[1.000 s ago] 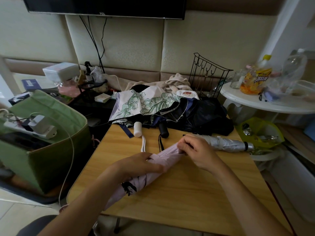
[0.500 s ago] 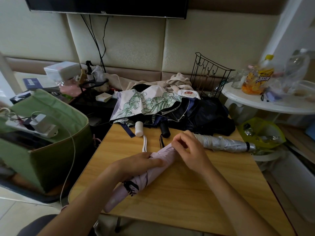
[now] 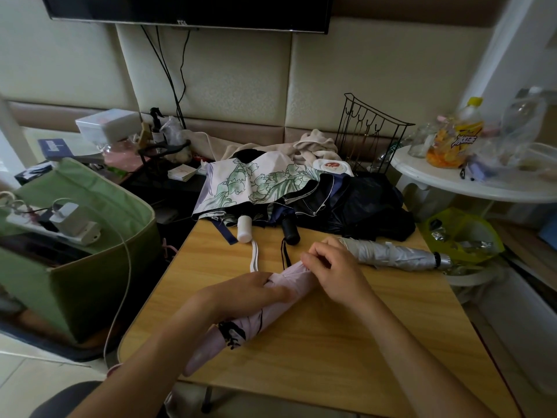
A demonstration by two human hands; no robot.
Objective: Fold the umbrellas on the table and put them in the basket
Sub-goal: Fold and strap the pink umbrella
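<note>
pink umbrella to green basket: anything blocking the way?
Partly. A power strip with charger lies across the green basket opening's far side. Both hands grip the pink umbrella; the table edge between is bare.

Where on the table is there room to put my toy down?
Bare wood lies right of the right hand, below the silver umbrella, and left of the white strap. The back edge is crowded with the floral umbrella and black umbrella.

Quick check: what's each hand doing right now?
Left hand: grips the pink umbrella around its middle.
Right hand: fingers curled, pinching the umbrella's fabric near its far end.
</note>
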